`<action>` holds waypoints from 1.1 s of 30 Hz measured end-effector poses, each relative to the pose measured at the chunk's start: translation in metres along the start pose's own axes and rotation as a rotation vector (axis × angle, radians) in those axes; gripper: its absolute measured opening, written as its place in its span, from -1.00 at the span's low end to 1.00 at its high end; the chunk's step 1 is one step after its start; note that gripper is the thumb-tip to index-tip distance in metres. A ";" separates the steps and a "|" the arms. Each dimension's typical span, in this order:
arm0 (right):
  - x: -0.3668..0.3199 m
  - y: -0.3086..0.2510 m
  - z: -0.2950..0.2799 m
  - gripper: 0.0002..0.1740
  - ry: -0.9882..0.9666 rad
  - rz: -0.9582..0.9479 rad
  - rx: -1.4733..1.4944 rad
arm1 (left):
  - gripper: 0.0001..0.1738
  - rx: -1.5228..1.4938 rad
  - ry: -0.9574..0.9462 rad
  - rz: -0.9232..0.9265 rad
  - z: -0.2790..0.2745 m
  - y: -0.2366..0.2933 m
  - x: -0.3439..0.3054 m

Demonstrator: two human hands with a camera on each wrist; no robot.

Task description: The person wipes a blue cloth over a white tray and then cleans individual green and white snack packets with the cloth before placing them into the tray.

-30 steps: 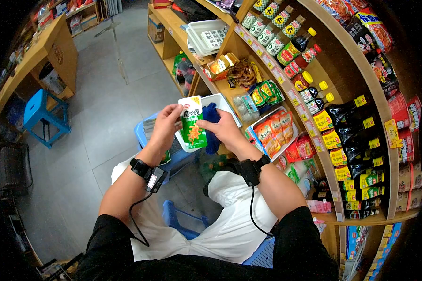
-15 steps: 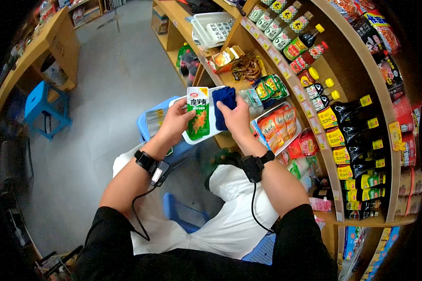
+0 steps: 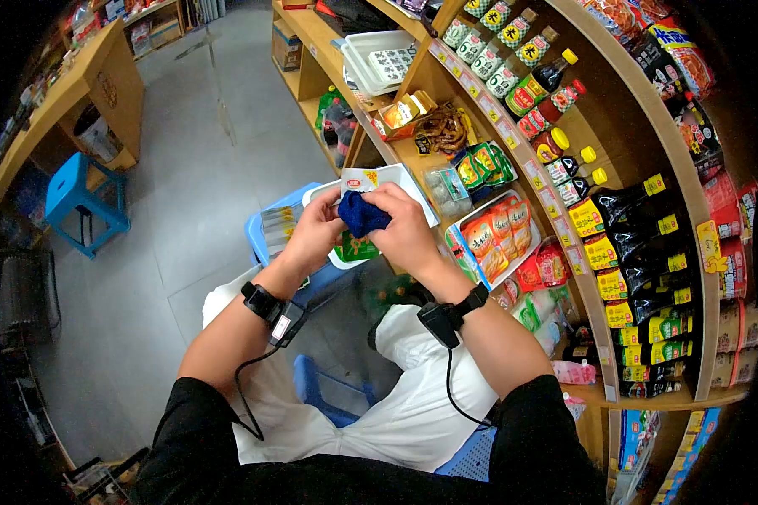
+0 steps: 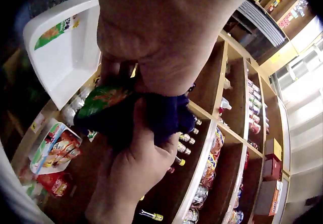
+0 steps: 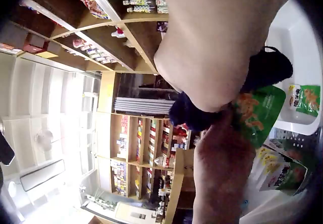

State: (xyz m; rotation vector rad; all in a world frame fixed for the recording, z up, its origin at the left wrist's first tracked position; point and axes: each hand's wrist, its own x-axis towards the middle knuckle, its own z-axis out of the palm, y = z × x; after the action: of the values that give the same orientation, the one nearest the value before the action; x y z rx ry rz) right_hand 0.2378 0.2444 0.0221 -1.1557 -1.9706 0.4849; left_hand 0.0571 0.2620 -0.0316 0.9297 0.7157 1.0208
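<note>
- Head view: my left hand (image 3: 312, 231) is curled on the left edge of a green snack packet (image 3: 358, 247) and grips it upright in front of me, over the white tray (image 3: 413, 181).
- The packet is glossy and green low down, with a white top strip that shows above my fingers.
- My right hand (image 3: 404, 227) is closed round a bunched blue cloth (image 3: 362, 215) and presses it on the packet's front, covering its middle.
- The tray sits just beside the wooden shelf (image 3: 514, 160) of bottles and packets.
- Left wrist view: my left hand (image 4: 166, 32) fills the top and my right hand (image 4: 136, 178) comes up from below.
- Between them the blue cloth (image 4: 166, 115) looks dark, soft and crumpled, touching the snack packet (image 4: 103, 95), whose green face carries an orange food picture.
- The white tray (image 4: 65, 57) lies behind, with another green packet at its rim.
- Right wrist view: my right hand (image 5: 217, 42) clamps the cloth (image 5: 189, 115), which bulges out dark blue on both sides of my palm.
- The packet (image 5: 255, 110) lies under the cloth, green with orange pieces printed on it, and my left hand (image 5: 222, 168) holds it from below.
- The tray (image 5: 303, 37) is behind.
</note>
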 end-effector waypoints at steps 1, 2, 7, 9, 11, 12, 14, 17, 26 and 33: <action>-0.001 0.000 0.000 -0.51 0.017 -0.007 -0.007 | -0.42 0.053 -0.043 0.009 -0.002 -0.001 0.000; -0.001 -0.001 -0.001 -0.51 0.019 -0.006 -0.007 | -0.42 0.054 -0.045 0.008 -0.003 -0.002 -0.001; 0.004 0.014 -0.007 -0.55 0.238 0.120 -0.061 | -0.44 0.085 -0.210 -0.049 0.007 0.004 -0.009; 0.004 0.024 -0.010 -0.59 0.229 0.145 -0.055 | -0.41 0.103 -0.240 -0.096 0.005 0.000 -0.007; 0.002 0.032 -0.010 -0.63 0.207 0.243 -0.054 | -0.39 0.071 -0.238 -0.118 0.005 -0.005 -0.007; 0.001 0.032 -0.008 -0.65 0.214 0.223 -0.072 | -0.39 0.071 -0.238 -0.118 0.006 -0.003 -0.009; 0.000 0.033 -0.007 -0.63 0.201 0.204 -0.074 | -0.33 0.150 -0.199 -0.135 0.010 0.004 -0.013; -0.001 0.027 -0.005 -0.61 0.174 0.186 -0.073 | -0.34 0.199 -0.184 -0.159 0.009 0.003 -0.012; -0.001 0.011 0.008 -0.52 0.032 0.131 0.046 | -0.54 -0.106 -0.089 -0.218 -0.001 -0.017 -0.003; -0.004 0.009 0.002 -0.51 -0.090 0.157 0.030 | -0.25 -0.358 -0.090 -0.235 -0.020 -0.016 0.004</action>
State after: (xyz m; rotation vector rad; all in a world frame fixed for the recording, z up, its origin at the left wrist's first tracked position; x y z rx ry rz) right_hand 0.2427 0.2459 0.0132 -1.2960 -1.9502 0.6565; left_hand 0.0482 0.2685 -0.0551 0.5618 0.5299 0.8566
